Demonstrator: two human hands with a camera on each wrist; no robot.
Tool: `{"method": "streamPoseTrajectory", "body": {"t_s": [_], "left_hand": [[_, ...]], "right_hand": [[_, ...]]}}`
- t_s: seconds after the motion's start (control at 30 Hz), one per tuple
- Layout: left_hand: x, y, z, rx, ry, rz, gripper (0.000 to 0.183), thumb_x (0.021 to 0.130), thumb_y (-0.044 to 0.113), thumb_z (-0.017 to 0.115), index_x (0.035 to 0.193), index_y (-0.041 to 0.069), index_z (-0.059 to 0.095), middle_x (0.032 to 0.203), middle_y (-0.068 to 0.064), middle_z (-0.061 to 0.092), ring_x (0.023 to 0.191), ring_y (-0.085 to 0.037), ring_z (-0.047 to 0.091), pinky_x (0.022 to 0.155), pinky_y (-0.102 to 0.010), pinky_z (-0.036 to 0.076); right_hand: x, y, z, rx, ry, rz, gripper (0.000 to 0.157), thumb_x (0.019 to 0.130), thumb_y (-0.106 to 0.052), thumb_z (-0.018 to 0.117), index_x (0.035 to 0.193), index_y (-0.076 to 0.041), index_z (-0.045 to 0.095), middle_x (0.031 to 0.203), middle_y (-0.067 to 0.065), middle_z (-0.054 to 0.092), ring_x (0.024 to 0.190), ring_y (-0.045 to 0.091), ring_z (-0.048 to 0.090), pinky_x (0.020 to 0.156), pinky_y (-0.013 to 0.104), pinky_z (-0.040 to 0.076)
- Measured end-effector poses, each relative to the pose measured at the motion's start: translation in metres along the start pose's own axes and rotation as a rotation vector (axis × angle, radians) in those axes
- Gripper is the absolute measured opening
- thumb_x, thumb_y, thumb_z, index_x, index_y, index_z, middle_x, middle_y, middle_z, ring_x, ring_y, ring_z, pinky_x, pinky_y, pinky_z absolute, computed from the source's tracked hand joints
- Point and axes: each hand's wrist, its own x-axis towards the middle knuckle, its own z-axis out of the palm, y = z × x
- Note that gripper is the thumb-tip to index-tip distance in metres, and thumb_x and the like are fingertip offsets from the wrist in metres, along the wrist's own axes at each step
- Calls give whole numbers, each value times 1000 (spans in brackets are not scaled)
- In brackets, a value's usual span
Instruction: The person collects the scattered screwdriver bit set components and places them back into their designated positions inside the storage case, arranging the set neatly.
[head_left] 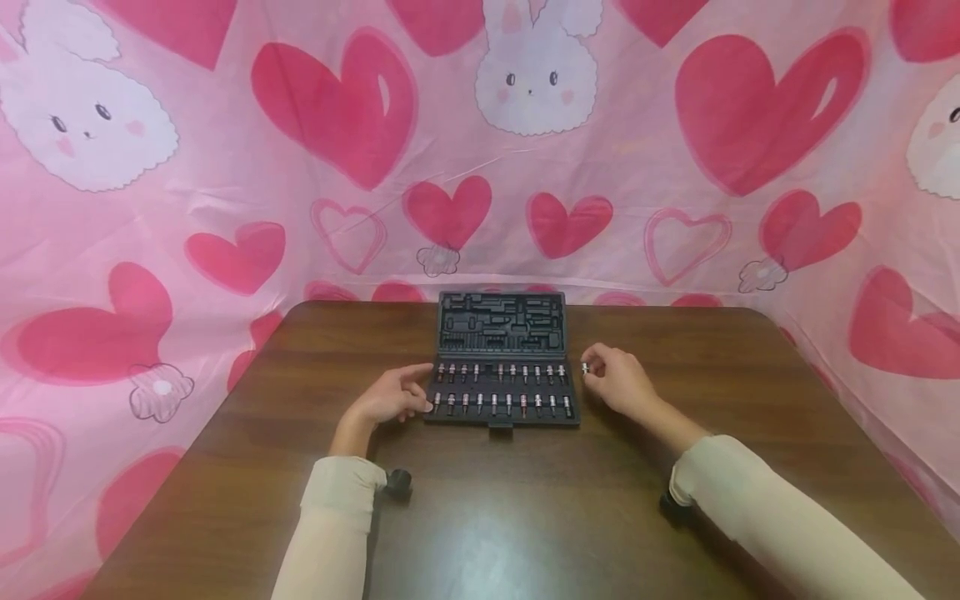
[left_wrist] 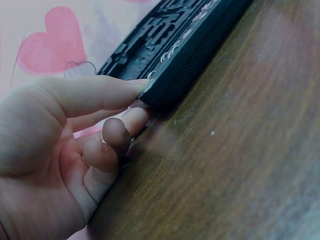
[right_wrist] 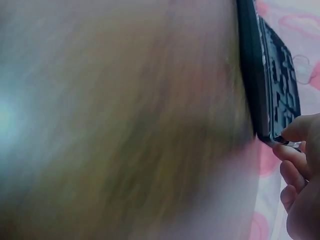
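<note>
A black bit socket case (head_left: pixel 498 427) lies open on the table, two rows of small silver bit sockets (head_left: pixel 508 405) in its near half. One slot in the upper row holds no socket. At the case's left edge is my left hand (head_left: pixel 386 396), index finger stretched along the side, thumb on the near corner. In the left wrist view the thumb (left_wrist: pixel 100 92) presses the rim while a finger touches lower down. Just right of the case, my right hand (head_left: pixel 621 379) pinches a small silver bit socket (head_left: pixel 586 367) between thumb and fingers; fingertips partly hide it.
The case's raised lid (head_left: pixel 501 321) shows moulded recesses and stands toward the pink heart-print cloth (head_left: pixel 517 225) behind. Brown wooden tabletop (head_left: pixel 487 508) stretches around the case. Dark wrist devices (head_left: pixel 399 484) sit at both sleeve cuffs.
</note>
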Motion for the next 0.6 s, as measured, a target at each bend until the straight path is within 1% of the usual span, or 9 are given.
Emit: {"method": "streamPoseTrajectory", "body": {"t_s": [0.1,0.2,0.43,0.6], "left_hand": [[0,0,0,1,2,-4,67,82,1,70,144,7,46,78,-8,65,59,-20,53,51,-31,44],[1,0,0,2,-4,10,67,82,1,70,144,4,45,78,-8,65,58,-20,52,50,-31,44],[1,1,0,-9,3,5,68,81,1,71,144,5,45,78,-9,64,58,-19,52,51,-31,44],[1,-1,-1,-8,-7,15,68,81,1,71,144,3,45,77,-9,64,57,-20,52,50,-31,44]], "right_hand": [[4,-7,3,8,-2,4,17,79,-7,71,96,-6,65,78,1,64,73,20,57,69,40,46],[6,-13,5,19,-6,4,18,79,-8,72,96,-6,66,77,1,63,74,20,57,69,40,45],[10,-24,13,54,24,-12,18,78,-7,74,95,-5,66,76,1,63,72,20,57,68,39,45],[13,-30,21,96,44,-23,19,78,-5,74,95,-5,67,75,0,63,71,19,57,68,39,46]]}}
